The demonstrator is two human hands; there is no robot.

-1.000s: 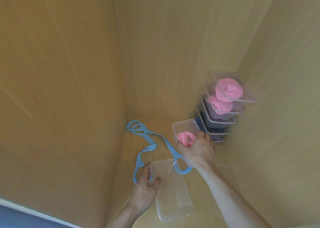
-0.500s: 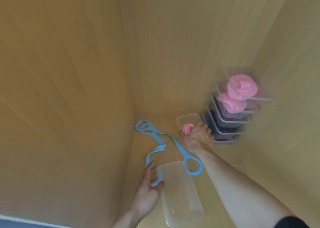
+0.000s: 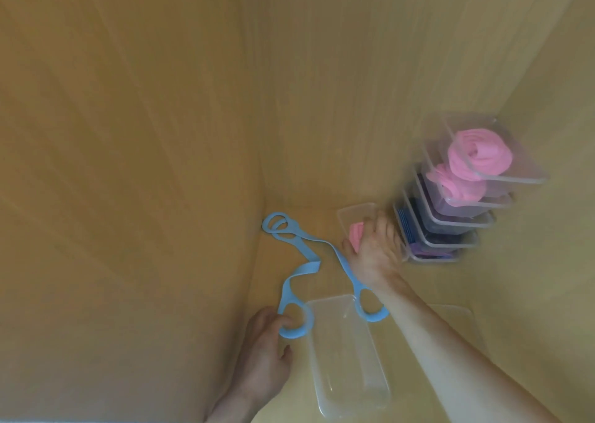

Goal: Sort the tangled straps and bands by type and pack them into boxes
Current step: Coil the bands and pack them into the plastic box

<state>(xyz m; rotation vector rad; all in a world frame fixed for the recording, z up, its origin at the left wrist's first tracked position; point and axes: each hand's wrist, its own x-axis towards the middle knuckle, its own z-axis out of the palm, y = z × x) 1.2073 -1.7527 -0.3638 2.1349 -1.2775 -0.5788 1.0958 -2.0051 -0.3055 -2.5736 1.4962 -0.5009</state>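
A long light-blue strap (image 3: 302, 269) with looped ends lies across the wooden surface. One loop rests on the rim of an empty clear box (image 3: 351, 358). My left hand (image 3: 262, 355) hooks a finger into the strap's near loop beside that box. My right hand (image 3: 375, 249) reaches forward and grips a small clear box (image 3: 352, 213) with a rolled pink band (image 3: 355, 232) inside.
A stack of several clear boxes (image 3: 450, 216) stands at the far right against the wall, holding pink rolls on top and blue and purple bands lower down. A clear lid (image 3: 463, 323) lies under my right forearm. Wooden walls close in at the left and back.
My right hand has pushed the small box with the pink band farther forward, toward the stack. My left hand has shifted a little and now hooks the strap's loop.
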